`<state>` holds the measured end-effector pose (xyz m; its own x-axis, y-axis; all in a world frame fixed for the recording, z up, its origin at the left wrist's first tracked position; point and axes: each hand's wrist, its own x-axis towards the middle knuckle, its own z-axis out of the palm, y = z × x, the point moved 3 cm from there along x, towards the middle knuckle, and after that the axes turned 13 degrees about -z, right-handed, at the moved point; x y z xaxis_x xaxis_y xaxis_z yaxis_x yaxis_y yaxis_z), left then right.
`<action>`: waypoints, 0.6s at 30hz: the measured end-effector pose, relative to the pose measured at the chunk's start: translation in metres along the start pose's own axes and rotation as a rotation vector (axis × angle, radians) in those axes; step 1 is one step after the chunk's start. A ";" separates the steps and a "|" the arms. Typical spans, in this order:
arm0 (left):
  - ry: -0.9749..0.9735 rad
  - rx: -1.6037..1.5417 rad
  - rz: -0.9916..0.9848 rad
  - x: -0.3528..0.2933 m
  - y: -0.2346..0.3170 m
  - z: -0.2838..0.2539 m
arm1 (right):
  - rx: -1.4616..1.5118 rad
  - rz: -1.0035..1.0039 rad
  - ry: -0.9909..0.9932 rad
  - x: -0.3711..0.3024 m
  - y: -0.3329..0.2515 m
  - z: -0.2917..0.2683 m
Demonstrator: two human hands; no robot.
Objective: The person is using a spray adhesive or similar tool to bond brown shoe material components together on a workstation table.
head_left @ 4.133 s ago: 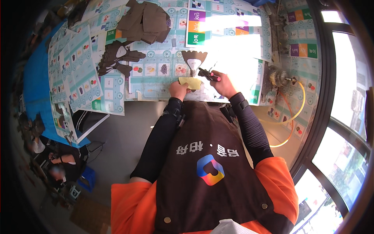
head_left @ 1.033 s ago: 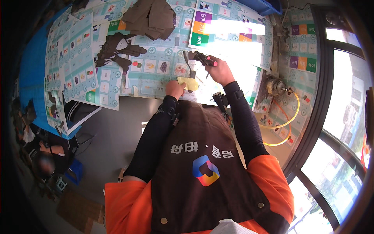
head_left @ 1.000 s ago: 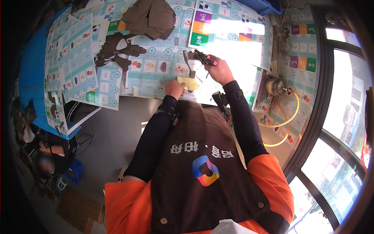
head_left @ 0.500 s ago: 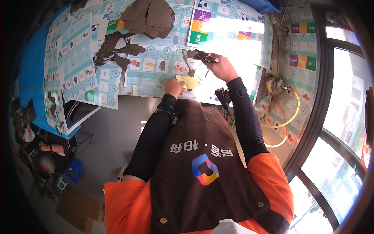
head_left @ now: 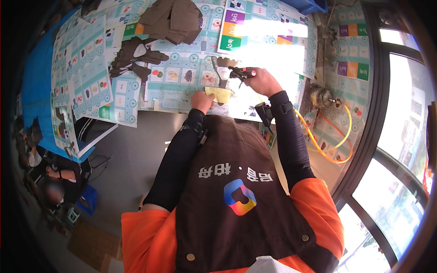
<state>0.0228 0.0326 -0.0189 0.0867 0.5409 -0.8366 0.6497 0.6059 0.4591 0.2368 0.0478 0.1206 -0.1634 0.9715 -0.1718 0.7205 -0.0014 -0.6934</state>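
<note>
My right hand (head_left: 265, 83) is closed around a dark hand tool (head_left: 241, 73) with pinkish-red ends, which looks like a spray gun. Its front points left, over a dark brown fabric piece (head_left: 222, 62) with a pale patch. My left hand (head_left: 200, 101) pinches the edge of a yellow sheet (head_left: 218, 94) that covers the near end of that piece. Below my right wrist is a black part (head_left: 263, 112); whether it joins the tool, I cannot tell. Glare washes out the tabletop around my right hand.
Stacked brown fabric pieces (head_left: 170, 20) and a loose dark pile (head_left: 136, 57) lie on the table covered in printed sheets (head_left: 175, 91). Yellow-orange hose (head_left: 349, 132) loops at right beside a round metal fitting (head_left: 321, 98). Another person (head_left: 61, 179) sits at lower left.
The tool in my right hand has tilted, and its front has dropped slightly. The hose loop has swung to the right. My left hand stays on the yellow sheet.
</note>
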 end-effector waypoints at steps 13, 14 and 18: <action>0.064 0.006 0.022 0.000 0.000 -0.002 | -0.009 -0.027 -0.079 -0.004 -0.004 0.002; 0.062 0.014 0.021 0.001 -0.001 -0.002 | -0.064 0.044 -0.130 -0.004 -0.002 0.003; -0.010 -0.018 0.007 0.000 -0.001 -0.001 | -0.004 -0.067 -0.055 0.001 -0.006 0.002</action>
<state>0.0216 0.0324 -0.0193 0.0988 0.5398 -0.8360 0.6356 0.6121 0.4704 0.2310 0.0481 0.1227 -0.2478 0.9550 -0.1630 0.7093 0.0643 -0.7020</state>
